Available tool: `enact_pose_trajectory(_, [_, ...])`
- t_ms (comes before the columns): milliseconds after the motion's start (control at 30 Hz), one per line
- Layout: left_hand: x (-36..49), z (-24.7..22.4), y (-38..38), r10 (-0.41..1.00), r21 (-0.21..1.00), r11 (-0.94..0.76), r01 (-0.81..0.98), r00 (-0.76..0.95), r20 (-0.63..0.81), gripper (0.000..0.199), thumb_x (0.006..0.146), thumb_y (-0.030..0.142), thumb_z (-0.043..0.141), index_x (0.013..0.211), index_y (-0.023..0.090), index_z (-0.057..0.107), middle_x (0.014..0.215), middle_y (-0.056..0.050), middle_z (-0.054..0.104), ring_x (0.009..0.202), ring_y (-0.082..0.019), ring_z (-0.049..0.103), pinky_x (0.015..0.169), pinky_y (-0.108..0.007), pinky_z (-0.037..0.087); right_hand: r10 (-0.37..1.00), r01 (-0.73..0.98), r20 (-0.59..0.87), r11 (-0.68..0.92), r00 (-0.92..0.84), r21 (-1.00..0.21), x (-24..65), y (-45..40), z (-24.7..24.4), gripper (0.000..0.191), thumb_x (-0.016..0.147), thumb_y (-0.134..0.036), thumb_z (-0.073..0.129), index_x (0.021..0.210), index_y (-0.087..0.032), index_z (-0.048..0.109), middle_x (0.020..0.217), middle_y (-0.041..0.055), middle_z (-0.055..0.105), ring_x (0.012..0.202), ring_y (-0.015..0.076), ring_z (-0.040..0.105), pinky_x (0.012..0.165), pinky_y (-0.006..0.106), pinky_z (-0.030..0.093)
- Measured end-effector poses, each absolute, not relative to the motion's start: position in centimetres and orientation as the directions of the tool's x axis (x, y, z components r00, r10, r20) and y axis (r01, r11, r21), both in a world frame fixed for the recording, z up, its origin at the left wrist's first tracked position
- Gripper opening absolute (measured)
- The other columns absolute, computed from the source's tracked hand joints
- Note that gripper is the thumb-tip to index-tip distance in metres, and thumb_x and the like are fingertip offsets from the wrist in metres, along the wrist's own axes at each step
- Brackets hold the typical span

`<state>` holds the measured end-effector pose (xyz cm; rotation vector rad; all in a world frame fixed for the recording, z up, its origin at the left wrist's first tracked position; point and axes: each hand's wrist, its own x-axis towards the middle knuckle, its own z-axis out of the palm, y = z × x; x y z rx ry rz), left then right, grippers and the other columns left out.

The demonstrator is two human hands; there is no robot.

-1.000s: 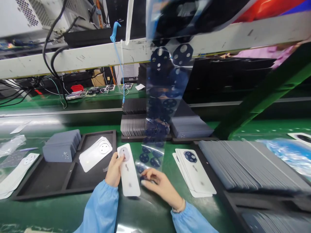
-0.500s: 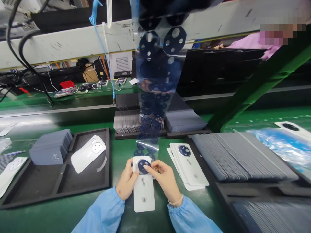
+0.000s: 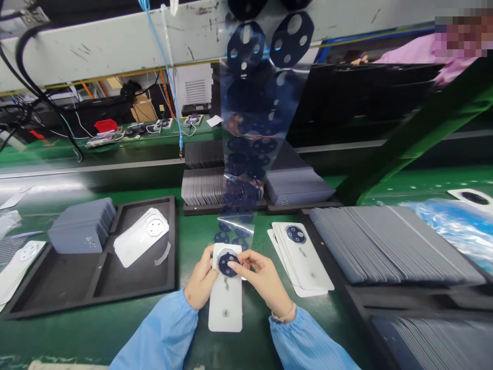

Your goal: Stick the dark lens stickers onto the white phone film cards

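A white phone back panel (image 3: 225,308) lies upright in front of me, with dark lettering and a small emblem on it. My left hand (image 3: 200,282) grips its upper left edge between thumb and fingers. Over the round camera area at the panel's top sits a dark blue camera-lens sticker (image 3: 226,268) with holes, slightly off the ring outline. The fingers of my right hand (image 3: 268,285) pinch the sticker's right side, thumb on its face. Right of my hands lies a small stack of white panels (image 3: 308,262), the top one bearing a dark sticker.
A clear strip of dark stickers (image 3: 265,123) hangs ahead. At left, a black tray (image 3: 134,295) holds grey panels (image 3: 79,231) and white panels (image 3: 138,239). Rows of grey panels (image 3: 396,246) fill the right. A green post (image 3: 419,123) slants at right; a person in pink (image 3: 408,49) is beyond.
The view has shifted a little. The panel's lower end has swung slightly left, and the sticker sits lower against the camera ring, baring more of its upper edge. Both hands keep their hold.
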<state>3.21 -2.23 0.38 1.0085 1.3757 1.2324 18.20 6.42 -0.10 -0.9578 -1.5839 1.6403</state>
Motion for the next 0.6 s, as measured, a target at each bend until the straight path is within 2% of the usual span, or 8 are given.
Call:
enact_pose_trajectory(133, [3.06, 0.5, -2.32, 0.975, 0.988, 0.156, 0.02, -0.162, -0.151, 0.056, 0.088, 0.042, 0.052, 0.137, 0.018, 0.04, 0.093, -0.005, 0.074, 0.066, -0.016, 0.06, 0.059, -0.026, 0.04, 0.853, 0.071, -0.025, 0.014, -0.521, -0.997, 18.34, 6.53, 0.09, 0.038, 0.072, -0.055, 0.075, 0.07, -0.018, 0.066, 0.064, -0.0006, 0.058, 0.059, 0.0137, 0.046, 0.059, 0.029, 0.042])
enact_pose_trajectory(300, [3.0, 0.31, -2.37, 0.973, 0.984, 0.163, 0.064, -0.173, -0.15, 0.06, 0.087, 0.039, 0.052, 0.142, 0.018, 0.04, 0.093, -0.004, 0.074, 0.068, -0.017, 0.06, 0.063, -0.027, 0.043, 0.838, 0.072, -0.032, 0.009, -0.545, -0.997, 18.42, 6.63, 0.17, 0.039, 0.073, -0.057, 0.074, 0.07, -0.019, 0.066, 0.062, -0.0009, 0.058, 0.059, 0.0139, 0.047, 0.059, 0.03, 0.043])
enact_pose_trajectory(467, [2.89, 0.29, -2.33, 0.973, 0.982, 0.15, 0.117, -0.194, -0.126, 0.059, 0.086, 0.033, 0.05, 0.142, 0.018, 0.043, 0.104, -0.005, 0.074, 0.075, -0.018, 0.062, 0.069, -0.028, 0.046, 0.829, 0.069, -0.043, -0.005, -0.557, -0.998, 18.5, 6.79, 0.24, 0.041, 0.071, -0.058, 0.075, 0.068, -0.018, 0.065, 0.063, -0.0007, 0.058, 0.06, 0.0142, 0.049, 0.06, 0.03, 0.044])
enact_pose_trajectory(600, [2.9, 0.42, -2.33, 0.973, 0.979, 0.153, 0.132, -0.192, -0.126, 0.06, 0.084, 0.029, 0.049, 0.142, 0.017, 0.043, 0.098, -0.004, 0.074, 0.071, -0.017, 0.06, 0.067, -0.027, 0.045, 0.836, 0.071, -0.058, -0.023, -0.545, -0.997, 18.47, 6.68, 0.26, 0.039, 0.07, -0.056, 0.076, 0.069, -0.018, 0.066, 0.063, -0.0006, 0.059, 0.061, 0.0142, 0.049, 0.062, 0.03, 0.044])
